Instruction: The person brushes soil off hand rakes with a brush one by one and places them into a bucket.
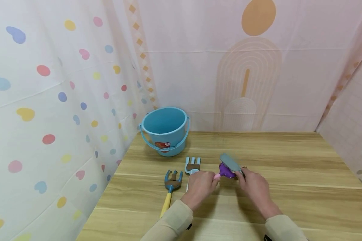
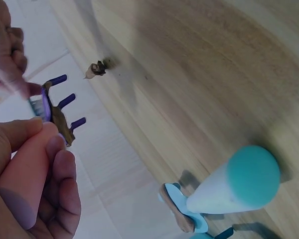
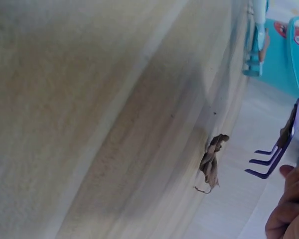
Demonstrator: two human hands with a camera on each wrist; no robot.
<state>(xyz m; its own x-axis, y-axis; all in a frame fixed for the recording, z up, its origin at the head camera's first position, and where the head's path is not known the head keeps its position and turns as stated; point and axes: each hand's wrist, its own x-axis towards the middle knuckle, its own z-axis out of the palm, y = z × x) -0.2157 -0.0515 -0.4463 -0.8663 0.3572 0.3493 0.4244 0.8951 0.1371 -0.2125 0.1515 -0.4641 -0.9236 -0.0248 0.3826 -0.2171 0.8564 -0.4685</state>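
In the head view my left hand [image 1: 200,186] grips the pink handle of a small purple toy rake [image 1: 226,171]. The left wrist view shows fingers and thumb wrapped around that pink handle [image 2: 27,172]. My right hand [image 1: 254,187] holds a grey brush [image 1: 230,163], its bristles against the purple rake head. A brown patch [image 2: 60,122] covers one face of the rake head, at the base of its tines. Both tools are held above the table. Below them lies a crumpled dry leaf [image 3: 210,162].
A light blue toy fork [image 1: 193,164] with a brown patch lies left of the purple rake. Beside it rests a blue toy rake with a yellow handle [image 1: 166,202], brown-smeared too. A blue bucket [image 1: 170,140] stands at the wooden table's [image 1: 289,167] back left, near hanging curtains.
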